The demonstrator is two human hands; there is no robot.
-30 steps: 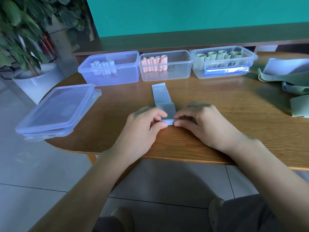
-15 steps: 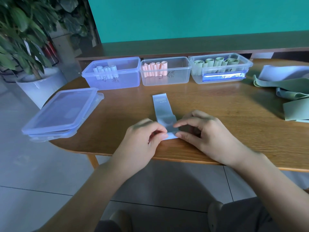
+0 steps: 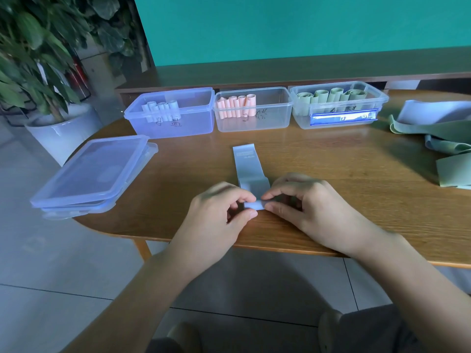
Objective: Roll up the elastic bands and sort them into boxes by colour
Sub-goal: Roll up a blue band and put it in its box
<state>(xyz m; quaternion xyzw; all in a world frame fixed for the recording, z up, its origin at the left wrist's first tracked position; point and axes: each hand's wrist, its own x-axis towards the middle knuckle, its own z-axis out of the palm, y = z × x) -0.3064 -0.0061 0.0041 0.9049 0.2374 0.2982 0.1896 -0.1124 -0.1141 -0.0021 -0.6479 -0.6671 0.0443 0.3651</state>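
On the far left of the wooden table (image 3: 331, 161) lie stacked clear lids (image 3: 91, 171), and beyond them, along the far edge, stand three open boxes in a row: the left box (image 3: 173, 113) holds pale blue rolls, the middle box (image 3: 253, 109) pink rolls, the right box (image 3: 339, 104) green ones. In the near middle lies the pale blue band (image 3: 248, 166), flat and running away from the person, its near end turned up into the start of a roll. The left hand (image 3: 219, 215) pinches the left side of that turned end between thumb and forefinger; the right hand (image 3: 305, 207) pinches the right side the same way, so both hands grasp the band and neither is free. The band looks thin, light and soft, with no stiffness of its own, and likely springy, so the roll would probably loosen if let go. The best hold seems to be at both edges of the rolled end, fingers close to the table, with even pressure so that the coil stays straight. Once rolled, it should belong in the left box. On the far right lies a loose heap of unrolled bands (image 3: 438, 138), green and pale blue, still to be done.
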